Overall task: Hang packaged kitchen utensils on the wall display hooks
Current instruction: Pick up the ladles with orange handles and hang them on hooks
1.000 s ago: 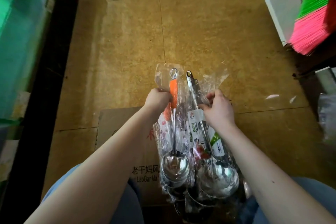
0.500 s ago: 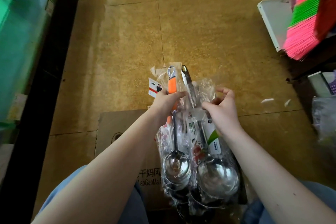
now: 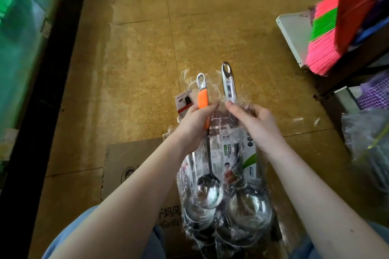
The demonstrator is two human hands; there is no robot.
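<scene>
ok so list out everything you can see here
orange-handled ladle: one, steel with orange grip, left of the bundle
steel-handled ladle: one, silver, right of the bundle
clear wrappers: several, around the ladles; more ladles beneath, count unclear
cardboard box: one, brown, on the floor under the bundle
broom: one, pink and green bristles, upper right
shelf: one, white, beside the broom
plastic bag: one, clear, right edge
left hand: grips the orange grip
right hand: pinches the steel handle through its wrapper

Bundled ladles (image 3: pixel 248 212) indistinct under plastic wrap (image 3: pixel 214 88)
</scene>
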